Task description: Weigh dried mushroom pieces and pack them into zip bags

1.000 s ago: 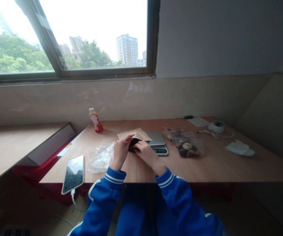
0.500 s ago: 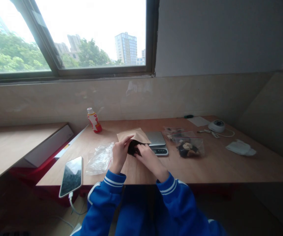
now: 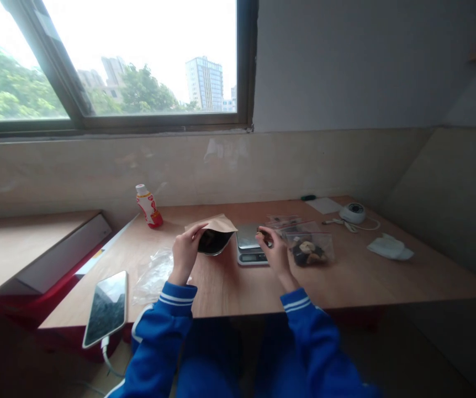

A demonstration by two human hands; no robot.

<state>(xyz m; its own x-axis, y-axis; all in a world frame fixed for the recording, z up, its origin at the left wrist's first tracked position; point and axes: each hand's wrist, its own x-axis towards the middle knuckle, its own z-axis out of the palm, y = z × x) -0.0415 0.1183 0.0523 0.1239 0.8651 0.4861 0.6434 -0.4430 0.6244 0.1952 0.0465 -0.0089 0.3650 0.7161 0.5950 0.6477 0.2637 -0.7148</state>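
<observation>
- Wood-grained and reddish-brown, the worktop (image 3: 366,273) runs beneath the wall, its near edge almost level across the scene.
- Left of it is a second table (image 3: 18,243), paler, with a gap between the two.
- Behind, the lower wall (image 3: 271,166) is beige and scuffed; above it the paint is grey, and a dark-framed window (image 3: 159,38) at far left shows trees (image 3: 147,91) and a tall building (image 3: 205,83).
- Near the middle, the left hand (image 3: 184,254) pinches the left edge of a brown paper bag (image 3: 220,223), whose dark mouth gapes toward the near side.
- Fingertips of the right hand (image 3: 276,250) pinch a small brownish piece (image 3: 262,233) above the right part of a silver-topped scale (image 3: 247,239).
- Just right of that hand lies a clear bag of dark and pale pieces (image 3: 310,251), with more clear bags (image 3: 281,220) behind.
- Farther right sit a white dome camera (image 3: 352,213), a white sheet (image 3: 324,205) and a crumpled white item (image 3: 389,247).
- On the left: a red-and-white bottle (image 3: 149,209) far back, clear plastic (image 3: 153,273) nearer, and a cabled phone (image 3: 106,309) overhanging the near edge.
</observation>
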